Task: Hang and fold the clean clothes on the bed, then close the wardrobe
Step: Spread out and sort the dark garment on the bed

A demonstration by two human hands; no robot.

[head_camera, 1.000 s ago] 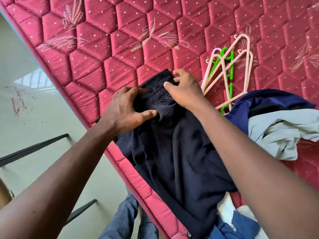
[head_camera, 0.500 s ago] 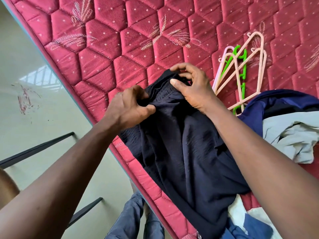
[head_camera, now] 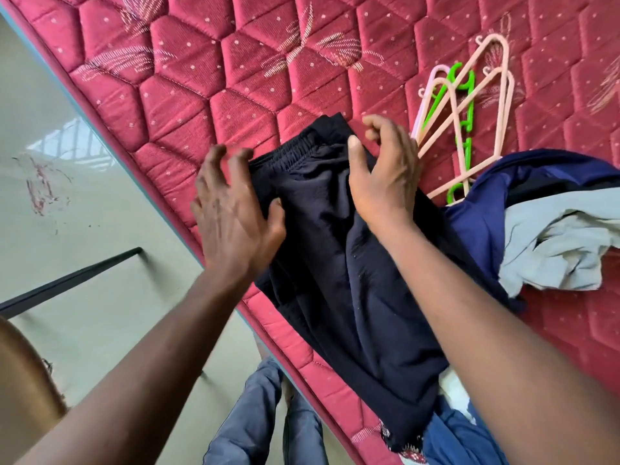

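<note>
Both arms stretched forward, left hand (head_camera: 231, 213) and right hand (head_camera: 385, 176) splayed, fingers loosely bent, probably gripping nothing.

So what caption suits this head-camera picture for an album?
Left hand and right hand hover open at the waistband of a dark garment on a red mattress, hangers and other clothes alongside.

Two hands (head_camera: 235, 216) (head_camera: 385, 176), one dark garment (head_camera: 335, 250), one green hanger (head_camera: 468, 109).

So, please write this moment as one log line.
dark garment: laid over mattress edge | left hand: open, at waistband | right hand: open, at waistband | hangers: on mattress | clothes pile: right of garment
</note>
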